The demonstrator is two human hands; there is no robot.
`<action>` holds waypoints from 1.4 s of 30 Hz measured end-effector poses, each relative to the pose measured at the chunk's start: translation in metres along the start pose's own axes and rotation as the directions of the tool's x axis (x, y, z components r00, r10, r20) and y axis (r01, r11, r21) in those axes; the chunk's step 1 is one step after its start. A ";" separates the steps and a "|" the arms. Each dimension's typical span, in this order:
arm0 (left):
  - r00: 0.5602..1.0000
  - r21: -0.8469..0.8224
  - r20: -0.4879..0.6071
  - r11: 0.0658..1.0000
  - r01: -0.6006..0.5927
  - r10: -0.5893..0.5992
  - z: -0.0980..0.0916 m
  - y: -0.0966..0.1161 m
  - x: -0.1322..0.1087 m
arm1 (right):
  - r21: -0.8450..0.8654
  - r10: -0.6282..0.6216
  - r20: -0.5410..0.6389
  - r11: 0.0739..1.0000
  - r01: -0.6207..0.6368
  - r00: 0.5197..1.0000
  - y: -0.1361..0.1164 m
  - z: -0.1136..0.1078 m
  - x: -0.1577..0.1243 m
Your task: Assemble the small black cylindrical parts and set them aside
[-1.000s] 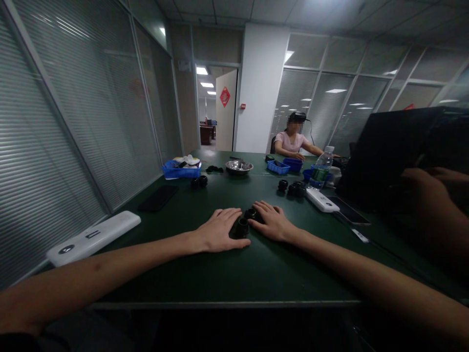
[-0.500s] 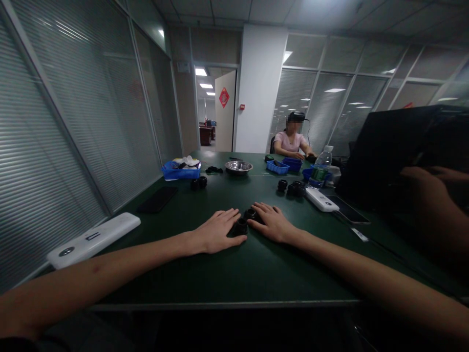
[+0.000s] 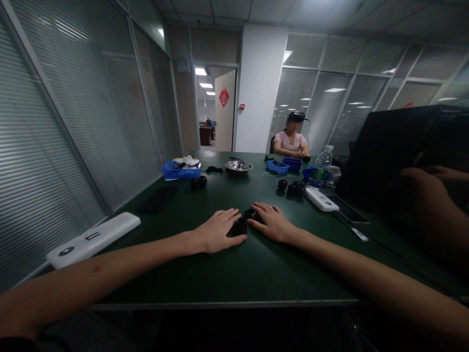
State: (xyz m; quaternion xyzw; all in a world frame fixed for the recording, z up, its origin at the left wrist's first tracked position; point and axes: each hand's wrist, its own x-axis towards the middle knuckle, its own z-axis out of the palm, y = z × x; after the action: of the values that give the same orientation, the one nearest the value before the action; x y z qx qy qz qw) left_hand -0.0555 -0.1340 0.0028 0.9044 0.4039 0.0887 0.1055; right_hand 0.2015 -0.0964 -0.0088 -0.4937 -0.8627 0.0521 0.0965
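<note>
Two small black round parts stand close together at the middle of the green table. My left hand lies around the nearer black part, its thumb and fingers on either side of it. The farther black part is at the fingers of my right hand, which rests palm down and partly covers it. Each hand is closed on its part.
Black parts and more stand farther back, near a metal bowl, blue trays and a bottle. White power banks and phones lie at both sides. Another person sits opposite; someone's hands show at right.
My hands and the two parts between them have not visibly moved. Across the table, the seated person's hands have drawn together around a dark object.
</note>
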 end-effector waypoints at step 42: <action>0.996 -0.070 -0.073 0.996 -0.060 0.055 0.005 -0.004 0.003 | 0.210 -0.508 -0.189 0.815 0.540 0.840 -0.043 -0.026 -0.029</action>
State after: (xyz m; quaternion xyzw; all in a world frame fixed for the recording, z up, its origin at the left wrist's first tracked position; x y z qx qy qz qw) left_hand -0.0558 -0.1297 -0.0025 0.9075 0.3778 0.1382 0.1209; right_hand 0.1857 -0.1434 0.0212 -0.2222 -0.9435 0.1032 0.2231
